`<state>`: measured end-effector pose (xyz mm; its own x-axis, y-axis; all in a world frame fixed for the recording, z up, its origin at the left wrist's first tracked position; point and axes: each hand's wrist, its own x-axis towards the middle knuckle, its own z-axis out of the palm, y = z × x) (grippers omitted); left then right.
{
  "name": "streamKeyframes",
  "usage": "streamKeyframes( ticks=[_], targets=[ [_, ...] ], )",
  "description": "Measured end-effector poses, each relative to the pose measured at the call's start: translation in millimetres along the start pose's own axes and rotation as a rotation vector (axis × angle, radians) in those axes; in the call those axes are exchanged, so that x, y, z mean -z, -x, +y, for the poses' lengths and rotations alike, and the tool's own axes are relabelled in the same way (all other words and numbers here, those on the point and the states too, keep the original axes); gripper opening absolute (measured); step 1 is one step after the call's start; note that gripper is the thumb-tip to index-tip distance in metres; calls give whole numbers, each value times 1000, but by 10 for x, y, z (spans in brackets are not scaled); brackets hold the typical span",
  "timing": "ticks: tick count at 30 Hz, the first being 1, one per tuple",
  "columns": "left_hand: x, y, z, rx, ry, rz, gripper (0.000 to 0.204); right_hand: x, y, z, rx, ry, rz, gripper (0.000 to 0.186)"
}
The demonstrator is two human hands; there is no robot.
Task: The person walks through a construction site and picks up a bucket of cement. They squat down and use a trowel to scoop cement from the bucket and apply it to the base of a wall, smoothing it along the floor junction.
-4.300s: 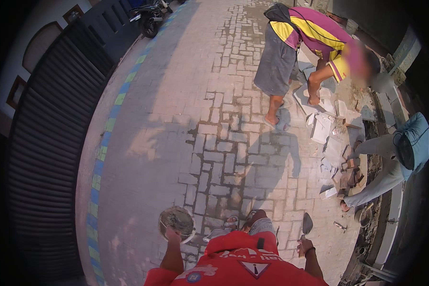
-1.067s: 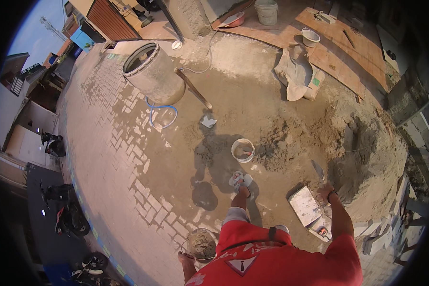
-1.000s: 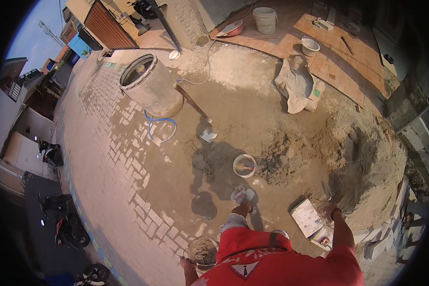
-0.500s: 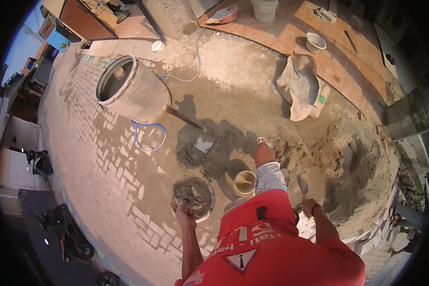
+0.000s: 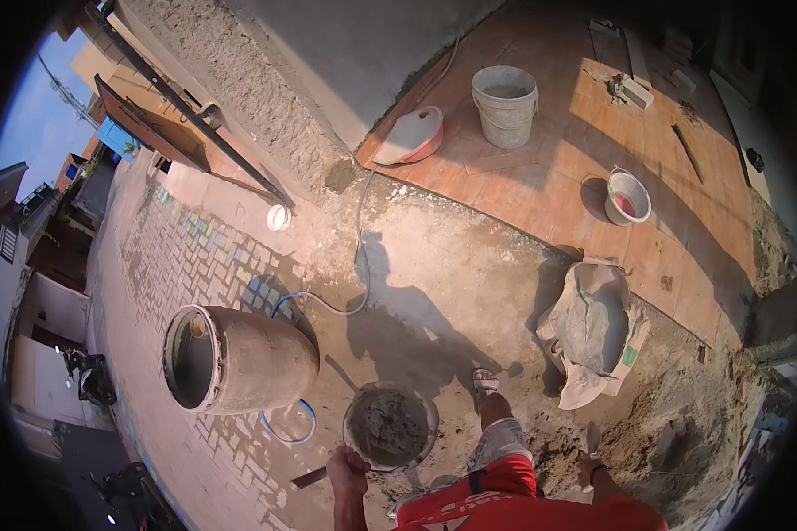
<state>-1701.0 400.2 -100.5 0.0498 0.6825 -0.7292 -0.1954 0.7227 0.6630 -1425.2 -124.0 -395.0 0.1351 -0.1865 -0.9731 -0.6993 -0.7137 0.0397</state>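
My left hand (image 5: 349, 467) is closed on the near left rim of a round basin (image 5: 433, 427). Wet grey mortar (image 5: 388, 425) fills much of the basin, which appears held up off the ground. In my right hand (image 5: 591, 466), low at the right, is a trowel (image 5: 593, 437) with its blade pointing away from me. Below and left of the basin, a dark wooden handle (image 5: 310, 478) shows beside my left hand; its other end is hidden. My sandalled foot (image 5: 485, 382) stands between the basin and the trowel.
A large drum (image 5: 266, 358) stands at the left, with a hose (image 5: 328, 306) behind it. An opened cement sack (image 5: 593, 319) lies at the right, above a sand heap (image 5: 682, 442). The tiled floor beyond holds a bucket (image 5: 505, 111), a small pail (image 5: 627, 196) and a red basin (image 5: 412, 137).
The basin has moved forward with my left hand, toward the drum. My view has tilted up, so surroundings sit lower in the picture. The trowel stays in my right hand.
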Motion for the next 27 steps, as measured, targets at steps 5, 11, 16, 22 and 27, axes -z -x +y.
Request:
streamKeyframes(
  ticks=[5, 11, 16, 22, 27],
  targets=[
    [-1438, -575, 637, -168, -31, -166, 19, 228, 1144, -2242, 559, 110, 95, 23],
    [-3285, -991, 1603, -189, -44, -203, 21, 968, 1637, -3685, 549, -528, -306, 55],
    [-4521, -1736, 2001, -114, -104, -278, 22, 1230, 1406, -3453, 297, -606, -72, 29],
    [-5586, -2383, 2190, 130, -202, -263, 25, 949, 1492, -2674, 393, 210, 139, 21],
    [-6761, -2478, 2458, -108, -528, -318, 24, 499, 2122, -3722, 145, -283, 52, 26]
  ],
)
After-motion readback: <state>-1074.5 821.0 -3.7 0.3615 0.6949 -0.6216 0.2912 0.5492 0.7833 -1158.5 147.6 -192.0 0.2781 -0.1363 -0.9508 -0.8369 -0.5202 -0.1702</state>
